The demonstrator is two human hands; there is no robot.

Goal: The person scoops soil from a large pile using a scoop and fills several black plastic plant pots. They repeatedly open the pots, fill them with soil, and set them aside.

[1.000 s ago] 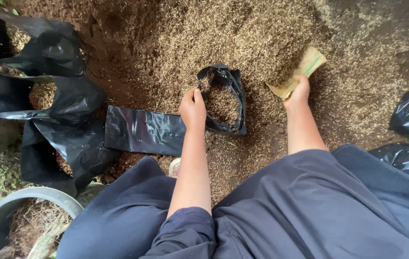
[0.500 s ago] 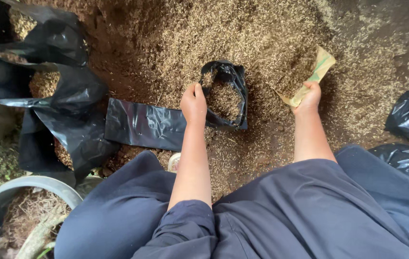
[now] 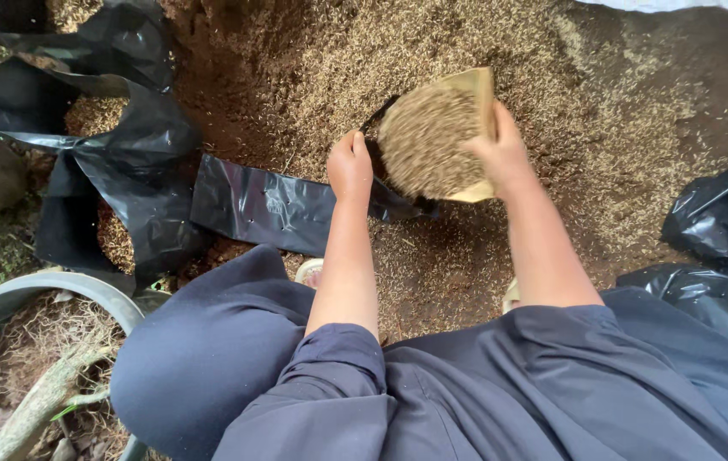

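filling the black bag (image 3: 270, 205) at frame centre: left hand (image 3: 349, 166) clenched on its mouth, right hand (image 3: 500, 154) grasping a loaded scoop (image 3: 436, 137), needing a steady tip.

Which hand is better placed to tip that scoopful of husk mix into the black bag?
The right hand. It holds the tan scoop, heaped with husk mix, right over the black bag. The left hand grips the bag's mouth.
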